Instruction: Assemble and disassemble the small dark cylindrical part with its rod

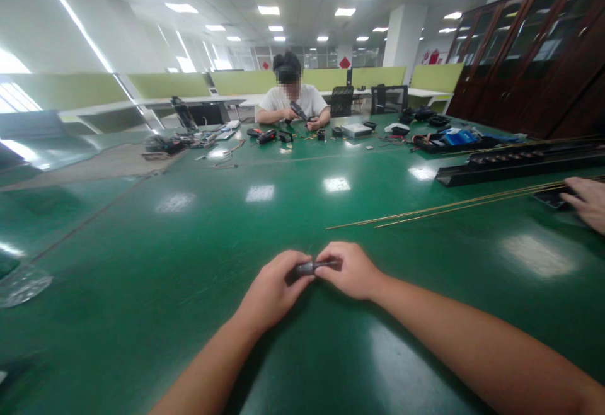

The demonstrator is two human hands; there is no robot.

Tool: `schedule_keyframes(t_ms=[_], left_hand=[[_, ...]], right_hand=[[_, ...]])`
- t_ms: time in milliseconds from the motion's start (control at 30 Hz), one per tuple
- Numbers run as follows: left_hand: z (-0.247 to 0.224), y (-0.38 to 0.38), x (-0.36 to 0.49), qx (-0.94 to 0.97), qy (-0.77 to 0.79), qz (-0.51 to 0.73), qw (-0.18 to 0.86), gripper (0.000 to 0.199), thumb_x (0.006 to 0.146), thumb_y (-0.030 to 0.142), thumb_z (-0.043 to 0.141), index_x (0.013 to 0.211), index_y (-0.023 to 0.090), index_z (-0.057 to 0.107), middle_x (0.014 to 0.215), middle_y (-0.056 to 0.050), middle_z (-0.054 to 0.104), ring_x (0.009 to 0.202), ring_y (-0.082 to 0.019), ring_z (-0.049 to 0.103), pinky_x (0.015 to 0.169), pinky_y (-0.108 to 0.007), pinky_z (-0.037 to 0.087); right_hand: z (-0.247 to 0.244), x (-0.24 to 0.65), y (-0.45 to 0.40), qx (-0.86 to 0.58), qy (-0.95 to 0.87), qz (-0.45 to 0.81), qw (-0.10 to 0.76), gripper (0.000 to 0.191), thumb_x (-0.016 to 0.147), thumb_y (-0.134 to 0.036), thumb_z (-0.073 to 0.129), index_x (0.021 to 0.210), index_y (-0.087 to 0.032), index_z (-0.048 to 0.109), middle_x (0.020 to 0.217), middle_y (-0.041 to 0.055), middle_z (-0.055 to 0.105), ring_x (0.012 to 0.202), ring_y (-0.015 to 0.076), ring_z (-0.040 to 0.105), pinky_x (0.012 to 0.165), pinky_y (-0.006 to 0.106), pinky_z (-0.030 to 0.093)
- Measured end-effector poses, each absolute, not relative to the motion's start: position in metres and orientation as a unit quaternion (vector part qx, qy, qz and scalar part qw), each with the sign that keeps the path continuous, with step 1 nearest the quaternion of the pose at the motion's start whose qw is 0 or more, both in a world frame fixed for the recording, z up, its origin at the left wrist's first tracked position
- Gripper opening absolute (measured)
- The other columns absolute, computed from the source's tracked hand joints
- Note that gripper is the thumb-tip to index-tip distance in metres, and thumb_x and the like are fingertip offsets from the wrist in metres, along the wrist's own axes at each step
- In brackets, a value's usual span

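Observation:
My left hand point(274, 286) is closed around a short grey metal cylinder point(305, 268), low over the green table in front of me. Out of the cylinder's right end comes a thin dark rod point(333, 264) with a ridged surface, much like a drill bit. The thumb and fingers of my right hand point(352, 270) pinch this rod close to the cylinder. The two hands almost touch. My fingers cover part of both pieces, so how they join is hidden.
Long thin brass-coloured rods point(406, 213) lie to the right, by another person's hand point(588, 201) and a black metal channel point(510, 166). Across the green table point(198, 257) a person point(293, 97) holds a power tool, among scattered tools. A clear round dish point(23, 286) sits left.

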State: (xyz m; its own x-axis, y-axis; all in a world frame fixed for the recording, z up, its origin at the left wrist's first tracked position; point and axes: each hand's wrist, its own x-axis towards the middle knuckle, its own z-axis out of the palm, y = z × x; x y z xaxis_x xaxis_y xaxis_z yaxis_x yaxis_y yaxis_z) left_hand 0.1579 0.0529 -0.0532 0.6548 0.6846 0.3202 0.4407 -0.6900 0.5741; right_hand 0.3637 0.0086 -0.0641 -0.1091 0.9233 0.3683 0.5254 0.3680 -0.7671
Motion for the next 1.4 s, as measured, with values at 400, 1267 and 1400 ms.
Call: schedule_keyframes(t_ms=[400,1267,1400], left_hand=[[-0.0528,0.0546,0.1557,0.884,0.313,0.272,0.217,0.022,0.089,0.031,0.063,0.109,0.023,0.062,0.105,-0.006,0.067,0.096,-0.021,0.063,0.086,-0.034,0.052],[-0.0529,0.0568,0.1541,0.887,0.304,0.286,0.199,0.024,0.09,0.033,0.061,0.112,0.023,0.062,0.107,-0.007,0.067,0.099,-0.021,0.064,0.09,-0.035,0.054],[-0.0533,0.0573,0.153,0.886,0.308,0.282,0.199,0.024,0.091,0.033,0.061,0.113,0.023,0.062,0.109,-0.007,0.066,0.1,-0.021,0.063,0.09,-0.035,0.053]], right_hand=[[-0.0649,0.3651,0.0086,-0.515,-0.706,0.231,0.427,0.007,0.079,-0.02,0.071,0.084,-0.019,0.074,0.079,0.0013,0.069,0.073,0.0142,0.061,0.067,0.025,0.045],[-0.0653,0.3649,0.009,-0.52,-0.69,0.248,0.439,0.009,0.079,-0.024,0.072,0.086,-0.019,0.074,0.084,0.0026,0.072,0.076,0.0157,0.064,0.07,0.026,0.047],[-0.0657,0.3656,0.0096,-0.524,-0.687,0.245,0.44,0.009,0.079,-0.024,0.072,0.086,-0.019,0.074,0.083,0.0023,0.072,0.075,0.0155,0.063,0.068,0.026,0.046]])
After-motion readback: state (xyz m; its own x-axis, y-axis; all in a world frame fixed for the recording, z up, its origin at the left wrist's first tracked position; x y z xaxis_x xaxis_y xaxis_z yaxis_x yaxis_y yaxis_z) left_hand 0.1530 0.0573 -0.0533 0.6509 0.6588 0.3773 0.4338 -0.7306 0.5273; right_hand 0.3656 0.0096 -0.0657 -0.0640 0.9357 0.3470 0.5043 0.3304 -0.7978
